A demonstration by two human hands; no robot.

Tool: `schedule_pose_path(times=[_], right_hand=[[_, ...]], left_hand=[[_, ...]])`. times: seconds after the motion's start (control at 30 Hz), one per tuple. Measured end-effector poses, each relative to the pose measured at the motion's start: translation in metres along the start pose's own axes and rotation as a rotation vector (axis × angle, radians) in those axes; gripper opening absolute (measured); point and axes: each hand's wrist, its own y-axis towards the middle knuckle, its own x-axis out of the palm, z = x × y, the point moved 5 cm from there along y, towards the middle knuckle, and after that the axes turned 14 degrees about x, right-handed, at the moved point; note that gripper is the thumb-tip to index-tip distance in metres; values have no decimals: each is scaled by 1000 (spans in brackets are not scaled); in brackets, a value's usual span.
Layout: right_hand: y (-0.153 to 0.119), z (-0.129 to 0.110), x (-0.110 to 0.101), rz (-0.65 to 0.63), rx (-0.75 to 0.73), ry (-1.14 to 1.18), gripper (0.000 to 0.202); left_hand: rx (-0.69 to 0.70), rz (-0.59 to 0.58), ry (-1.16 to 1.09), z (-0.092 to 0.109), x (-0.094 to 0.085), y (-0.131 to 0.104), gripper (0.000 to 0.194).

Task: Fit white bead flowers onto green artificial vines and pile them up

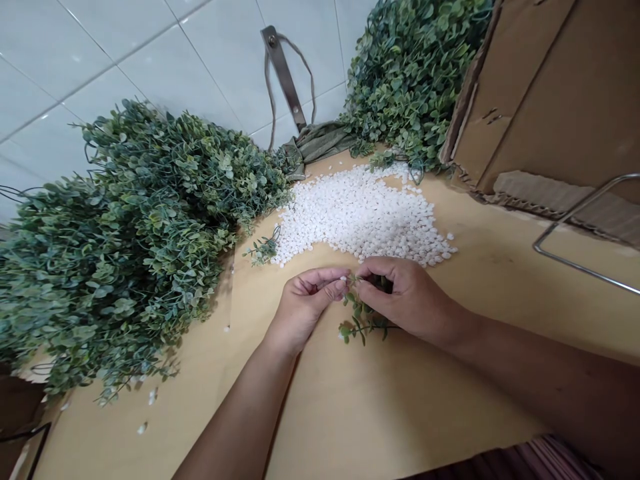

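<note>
**Leafy sprig pinched over the desk**

The left hand nips a small white piece between thumb and forefinger; the right hand pinches the sprig just beside it. A heap of white pieces lies beyond. Left foliage, back foliage, a cardboard box and a metal rod crowd around.

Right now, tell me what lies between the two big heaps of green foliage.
In the head view, a pile of white pieces lies between the left heap and the right heap, with crumpled green cloth and a strap behind it.
</note>
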Motion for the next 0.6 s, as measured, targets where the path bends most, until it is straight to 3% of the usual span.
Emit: schedule_pose_path(times=[0.6], right_hand=[[0, 4, 2, 4, 13, -61, 16]], left_hand=[[11, 15, 151, 1, 1, 0, 16]])
